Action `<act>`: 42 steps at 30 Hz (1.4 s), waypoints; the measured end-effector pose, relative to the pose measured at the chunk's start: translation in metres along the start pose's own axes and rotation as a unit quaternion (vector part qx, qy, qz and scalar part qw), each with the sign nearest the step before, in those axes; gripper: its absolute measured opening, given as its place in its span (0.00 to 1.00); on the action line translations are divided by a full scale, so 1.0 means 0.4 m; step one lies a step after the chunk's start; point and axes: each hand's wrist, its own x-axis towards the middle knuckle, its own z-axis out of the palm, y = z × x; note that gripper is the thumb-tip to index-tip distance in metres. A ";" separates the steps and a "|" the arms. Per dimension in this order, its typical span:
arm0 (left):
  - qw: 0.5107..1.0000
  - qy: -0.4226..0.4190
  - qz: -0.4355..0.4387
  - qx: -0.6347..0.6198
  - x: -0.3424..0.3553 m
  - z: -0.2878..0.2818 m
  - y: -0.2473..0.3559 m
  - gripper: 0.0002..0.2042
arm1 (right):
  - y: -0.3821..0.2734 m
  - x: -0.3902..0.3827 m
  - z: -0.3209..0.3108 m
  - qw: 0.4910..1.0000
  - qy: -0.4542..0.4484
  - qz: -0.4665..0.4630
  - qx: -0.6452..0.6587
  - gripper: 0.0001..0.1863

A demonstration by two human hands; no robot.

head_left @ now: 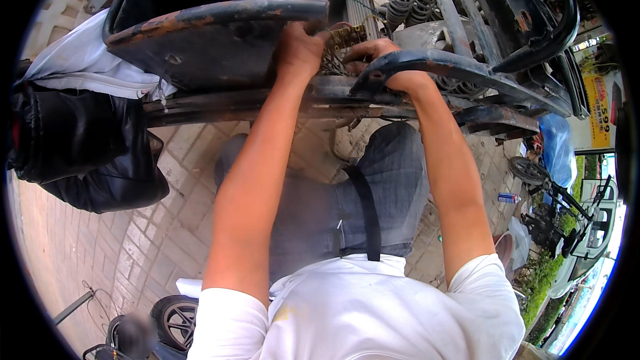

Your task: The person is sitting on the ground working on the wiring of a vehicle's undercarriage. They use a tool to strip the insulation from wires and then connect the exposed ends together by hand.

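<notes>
1. The person stands over a stripped, rusty scooter frame (220,33) lying across brick paving (153,240), both arms stretched forward into its middle.

2. The left hand (300,50) sits at the end of a curved, rust-spotted dark tube (213,17). Its fingers are curled down and closed around something in the tangle of wires (340,43) below, though I cannot make out exactly what they pinch.

3. The right hand (387,60) lies just beside the left. Its fingers wrap shut over another curved frame bar (453,67) that sweeps off to the right, and the fingertips are hidden behind it.

4. The wire bundle lies between the two hands, low in the frame, in front of a pair of coil springs (410,0).

5. My judgement: the frame looks heavy and rigid, rough with rust, so it should give a sure grip but could scrape skin. The tubes are the natural places to hold it.

6. The wires look light, thin and bendy, likely brittle with age. They are better pinched close to their ends than tugged mid-length.

7. To the left lie a black padded seat (73,147) and a white cloth (80,60). A small wheel (177,320) sits near the person's feet.
</notes>
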 end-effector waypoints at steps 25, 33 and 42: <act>0.946 -0.047 0.215 0.239 -0.049 -0.028 0.075 0.12 | -0.023 0.025 0.001 0.961 -0.082 0.011 -0.264 0.16; 0.985 -0.091 0.099 0.113 -0.005 -0.025 0.057 0.12 | -0.024 0.011 0.006 0.962 -0.064 -0.017 -0.265 0.16; 0.990 -0.132 -0.039 -0.029 0.017 -0.022 0.065 0.14 | 0.029 0.026 0.035 0.983 0.019 -0.010 -0.180 0.19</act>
